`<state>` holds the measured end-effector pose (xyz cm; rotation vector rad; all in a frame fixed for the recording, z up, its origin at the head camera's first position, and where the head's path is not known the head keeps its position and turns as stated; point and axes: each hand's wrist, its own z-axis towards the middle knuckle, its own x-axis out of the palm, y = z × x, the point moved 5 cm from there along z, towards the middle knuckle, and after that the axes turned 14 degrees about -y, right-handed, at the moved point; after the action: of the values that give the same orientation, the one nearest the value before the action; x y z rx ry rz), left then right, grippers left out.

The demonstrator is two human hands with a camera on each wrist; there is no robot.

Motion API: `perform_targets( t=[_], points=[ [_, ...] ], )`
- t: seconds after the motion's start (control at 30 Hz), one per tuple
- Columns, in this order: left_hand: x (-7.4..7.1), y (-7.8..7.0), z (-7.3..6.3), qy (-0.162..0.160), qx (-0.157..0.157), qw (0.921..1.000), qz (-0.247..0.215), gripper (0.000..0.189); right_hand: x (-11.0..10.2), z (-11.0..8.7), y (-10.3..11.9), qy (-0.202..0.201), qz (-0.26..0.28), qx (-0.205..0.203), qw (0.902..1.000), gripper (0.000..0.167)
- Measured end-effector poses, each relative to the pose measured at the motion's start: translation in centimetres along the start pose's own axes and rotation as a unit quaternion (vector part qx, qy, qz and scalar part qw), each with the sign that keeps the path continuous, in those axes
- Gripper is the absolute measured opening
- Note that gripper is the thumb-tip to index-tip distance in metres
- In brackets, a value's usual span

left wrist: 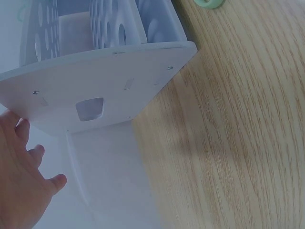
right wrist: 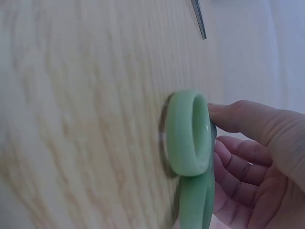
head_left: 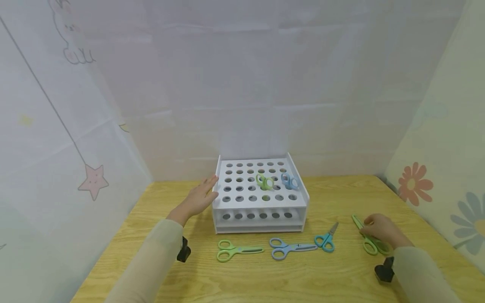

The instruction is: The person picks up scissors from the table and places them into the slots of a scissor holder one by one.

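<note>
A white rack (head_left: 259, 202) with rows of round holes stands at the back middle of the table. My left hand (head_left: 198, 198) touches its left side panel (left wrist: 112, 90) with fairly straight fingers, thumb apart. Green scissors (head_left: 369, 244) lie at the right, their blade end pointing away from me. Over them, my right hand (head_left: 382, 230) pinches the middle between thumb and curled fingers; in the right wrist view their green handle loop (right wrist: 188, 133) is low over the wood. Green-handled scissors (head_left: 265, 182) and blue-handled scissors (head_left: 289, 181) stand in the rack, handles up.
In front of the rack lie green scissors (head_left: 238, 250), lilac-blue scissors (head_left: 291, 248) and teal scissors (head_left: 326, 240) with bare metal blades. The wooden table (head_left: 212, 280) ends at pale cloth walls (head_left: 227, 84) behind and at both sides.
</note>
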<state>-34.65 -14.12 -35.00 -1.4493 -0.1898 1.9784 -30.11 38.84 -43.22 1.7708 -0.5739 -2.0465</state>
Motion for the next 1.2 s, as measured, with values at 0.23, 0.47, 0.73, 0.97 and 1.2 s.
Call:
perform_targets(
  t=[0.23, 0.47, 0.73, 0.97, 1.2],
  points=[
    [-0.08, -0.19, -0.08, 0.001, -0.001, 1.0, -0.002, 0.055, 0.32, -0.03, -0.12, 0.004, 0.009, -0.002, 0.9999, 0.038],
    [0.02, -0.09, -0.06, 0.0, -0.001, 1.0, 0.0, 0.055, 0.65, -0.07, -0.27, 0.004, 0.029, 0.019, 0.9994, 0.032],
    [-0.06, -0.17, 0.02, -0.002, -0.001, 1.0, 0.0, 0.055, 0.44, -0.15, -0.03, 0.001, 0.033, 0.008, 0.9994, 0.029],
    [-0.07, -0.15, 0.06, -0.001, -0.003, 1.0, 0.0, 0.055, 0.11, -0.18, 0.03, 0.009, 0.05, 0.007, 0.9987, 0.037],
    [0.04, -0.01, 0.06, -0.005, 0.003, 1.0, 0.0, 0.055, -0.28, 0.13, 0.61, 0.002, 0.07, -0.006, 0.9975, 0.042]
  ],
)
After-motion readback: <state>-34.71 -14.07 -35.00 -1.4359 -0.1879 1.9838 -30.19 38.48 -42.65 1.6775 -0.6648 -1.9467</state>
